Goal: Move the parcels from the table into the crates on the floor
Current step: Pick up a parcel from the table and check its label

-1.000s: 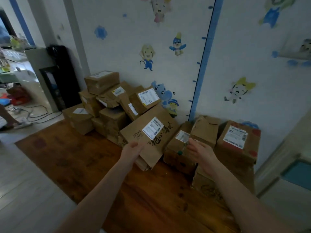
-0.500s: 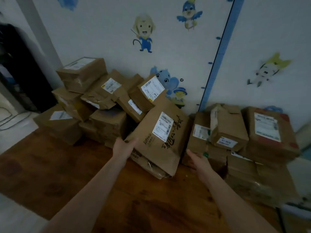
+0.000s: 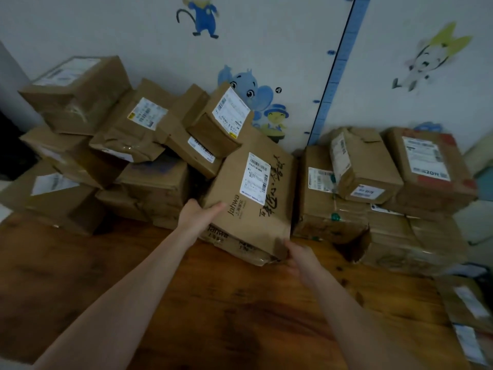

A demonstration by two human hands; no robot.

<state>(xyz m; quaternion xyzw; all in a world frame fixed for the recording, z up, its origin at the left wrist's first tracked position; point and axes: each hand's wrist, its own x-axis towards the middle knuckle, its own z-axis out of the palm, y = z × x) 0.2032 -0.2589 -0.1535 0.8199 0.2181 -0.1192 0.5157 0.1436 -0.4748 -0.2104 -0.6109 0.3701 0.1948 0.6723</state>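
Two outstretched arms; the left hand (image 3: 198, 214) is clasped on the edge, the right hand (image 3: 301, 259) on the lower corner, of a flat, creased Jahwa cardboard parcel (image 3: 250, 198) tilted on the wooden surface (image 3: 213, 303).

Matt brown cardboard parcels (image 3: 250, 198) with white paper labels (image 3: 254, 177) on a glossy, dark-stained wooden table (image 3: 213, 311).

Dark wood surface (image 3: 202, 311); brown parcels (image 3: 152, 182) along its back by wall (image 3: 266, 36): pile (image 3: 50, 198) at left, stack (image 3: 394, 244) at right, Jahwa boxes (image 3: 250, 209) btwn, top one tilted.
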